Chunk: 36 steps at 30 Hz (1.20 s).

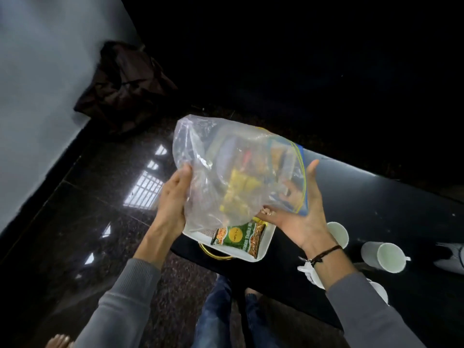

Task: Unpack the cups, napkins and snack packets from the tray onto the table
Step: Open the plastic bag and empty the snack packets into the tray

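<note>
A clear zip-top plastic bag [226, 169] with yellow and orange snack packets inside hangs above the white tray [263, 247]. My left hand [173, 197] grips the bag's left edge. My right hand [298, 212] holds it from underneath on the right, near the blue zip strip. In the tray lies a green snack packet [241, 237]. The tray has a gold handle [213, 253] and rests on the dark table [376, 197]. White cups [384, 257] [339, 234] stand on the table to the right of the tray.
More white cups sit partly hidden under my right forearm [379, 292]. A white object [452, 257] lies at the right edge. A dark bag [125, 89] leans against the wall on the glossy floor. My legs [226, 310] stand beside the table's near edge.
</note>
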### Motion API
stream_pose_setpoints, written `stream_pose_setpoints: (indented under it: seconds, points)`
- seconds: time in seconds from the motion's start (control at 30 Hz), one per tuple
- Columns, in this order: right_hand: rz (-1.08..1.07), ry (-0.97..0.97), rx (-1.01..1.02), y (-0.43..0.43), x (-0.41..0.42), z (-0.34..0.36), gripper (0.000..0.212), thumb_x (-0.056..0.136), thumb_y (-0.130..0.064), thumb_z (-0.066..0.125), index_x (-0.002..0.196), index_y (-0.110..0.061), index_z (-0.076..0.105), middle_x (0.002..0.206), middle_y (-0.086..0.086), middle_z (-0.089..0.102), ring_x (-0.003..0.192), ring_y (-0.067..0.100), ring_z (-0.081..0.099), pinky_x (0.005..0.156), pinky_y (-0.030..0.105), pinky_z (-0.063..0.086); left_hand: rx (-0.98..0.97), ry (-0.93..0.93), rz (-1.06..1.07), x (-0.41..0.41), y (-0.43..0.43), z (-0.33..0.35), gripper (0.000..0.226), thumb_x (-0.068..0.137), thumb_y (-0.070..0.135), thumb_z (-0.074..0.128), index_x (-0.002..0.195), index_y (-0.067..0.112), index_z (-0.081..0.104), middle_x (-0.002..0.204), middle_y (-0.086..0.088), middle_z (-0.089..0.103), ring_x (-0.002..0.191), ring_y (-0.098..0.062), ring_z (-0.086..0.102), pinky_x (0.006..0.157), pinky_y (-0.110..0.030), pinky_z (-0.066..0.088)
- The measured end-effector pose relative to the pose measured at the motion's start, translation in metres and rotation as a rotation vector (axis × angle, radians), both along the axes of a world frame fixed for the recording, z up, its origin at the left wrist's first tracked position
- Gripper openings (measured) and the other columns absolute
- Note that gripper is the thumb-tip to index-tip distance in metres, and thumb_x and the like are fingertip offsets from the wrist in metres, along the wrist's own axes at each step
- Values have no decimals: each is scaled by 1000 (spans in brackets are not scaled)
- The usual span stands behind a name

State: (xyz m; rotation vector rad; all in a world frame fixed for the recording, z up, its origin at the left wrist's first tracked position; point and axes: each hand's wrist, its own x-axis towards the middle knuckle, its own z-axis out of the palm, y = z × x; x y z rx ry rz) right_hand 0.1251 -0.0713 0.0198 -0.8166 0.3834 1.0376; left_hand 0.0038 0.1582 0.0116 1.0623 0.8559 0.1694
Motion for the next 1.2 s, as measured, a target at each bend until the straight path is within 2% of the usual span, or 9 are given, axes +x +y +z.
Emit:
stream_pose_setpoints:
  seconds: [0.17, 0.3, 0.43, 0.57, 0.67, 0.8, 0.97, 1.1, 1.2]
  points:
    - [35, -55, -77, -25, 16, 25, 51, 93, -44, 67, 133, -12, 69, 139, 13, 67, 126, 37, 65, 103, 56, 53, 125, 64, -175, 8, -7, 20, 20, 96, 30, 67, 100, 14, 79, 107, -31, 70, 94, -32, 56, 95, -62, 47]
    - [15, -220, -492, -44, 23, 33, 41, 82, -2, 77, 120, -7, 65, 119, 12, 73, 98, 28, 73, 78, 37, 60, 302, 38, -326, 16, -15, 36, 23, 98, 18, 66, 77, 21, 75, 62, 3, 62, 52, -8, 55, 55, -17, 51]
    - [85, -488, -740, -60, 19, 43, 29, 88, -12, 80, 116, -8, 73, 90, 7, 78, 75, 15, 74, 63, 27, 60, 253, 11, -171, 26, -22, 54, 20, 91, 33, 71, 77, 18, 67, 82, -2, 73, 72, -15, 69, 63, -32, 60]
    - [194, -773, -1067, -71, 16, 52, 15, 96, -35, 67, 110, -34, 62, 96, 0, 72, 80, 17, 69, 65, 33, 55, 149, -51, -78, 38, -38, 74, 26, 87, 21, 74, 79, 5, 56, 89, -12, 64, 82, -23, 67, 71, -40, 63]
    - [139, -710, -824, -69, 12, 64, 25, 100, -36, 52, 119, -46, 65, 112, -8, 74, 102, 15, 70, 85, 36, 56, 176, -27, -237, 46, -67, 89, 30, 82, 22, 69, 90, -5, 58, 91, -7, 72, 84, -21, 71, 81, -51, 62]
    - [104, -485, -371, -53, 7, 79, 46, 96, -65, 55, 137, -44, 59, 132, -9, 71, 123, 16, 68, 106, 46, 52, 269, 32, -449, 51, -115, 104, 9, 83, 25, 62, 82, 20, 54, 95, 0, 62, 94, -21, 60, 82, -46, 54]
    - [258, -668, -544, -48, -6, 90, 72, 71, -82, 70, 132, -78, 32, 120, -44, 56, 116, -6, 58, 92, 29, 51, 261, 17, -756, 51, -164, 106, 44, 90, 28, 71, 132, 20, 61, 130, 6, 70, 122, -14, 66, 103, -39, 53]
    - [265, -768, -616, -66, -10, 99, 40, 93, -42, 62, 126, -64, 58, 122, -21, 70, 111, 8, 67, 94, 36, 59, 202, 18, -844, 46, -159, 115, 23, 88, 31, 73, 108, 21, 76, 112, 10, 76, 114, -12, 68, 100, -37, 54]
    - [71, -655, -672, -76, -8, 104, 44, 91, -6, 55, 103, -42, 77, 103, -4, 79, 101, 28, 73, 88, 44, 62, 131, -20, -642, 41, -155, 123, 31, 80, 36, 79, 105, 18, 76, 108, 5, 76, 106, -11, 69, 92, -35, 56]
